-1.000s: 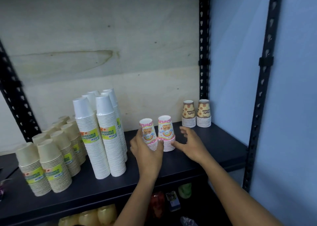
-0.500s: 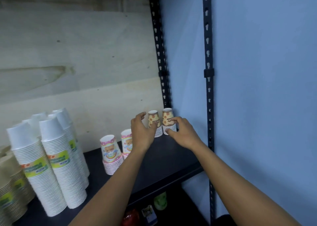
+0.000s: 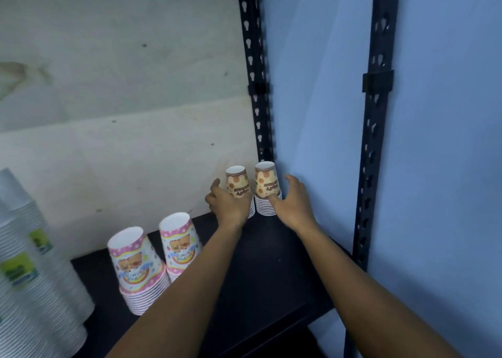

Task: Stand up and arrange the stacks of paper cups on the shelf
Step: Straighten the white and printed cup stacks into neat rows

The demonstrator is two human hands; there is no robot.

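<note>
Two short stacks of brown-and-yellow printed paper cups stand upside down at the back right corner of the black shelf (image 3: pixel 271 262). My left hand (image 3: pixel 228 207) is wrapped around the lower part of the left stack (image 3: pixel 237 185), one finger raised beside it. My right hand (image 3: pixel 293 204) has its thumb against the base of the right stack (image 3: pixel 267 182); its fingers curve open just to the right of the cups. Both stacks are upright and nearly touch each other.
Two pink cartoon cup stacks (image 3: pixel 133 265) (image 3: pixel 179 243) stand left of my left forearm. Tall white cup stacks (image 3: pixel 32 249) fill the left edge. Black slotted uprights (image 3: pixel 256 86) (image 3: pixel 376 113) and a blue wall (image 3: pixel 448 167) bound the right; a plywood panel (image 3: pixel 122 86) backs the shelf.
Both hands left the pink stacks and reached back right to the brown-and-yellow stacks. The view swung right and closer.
</note>
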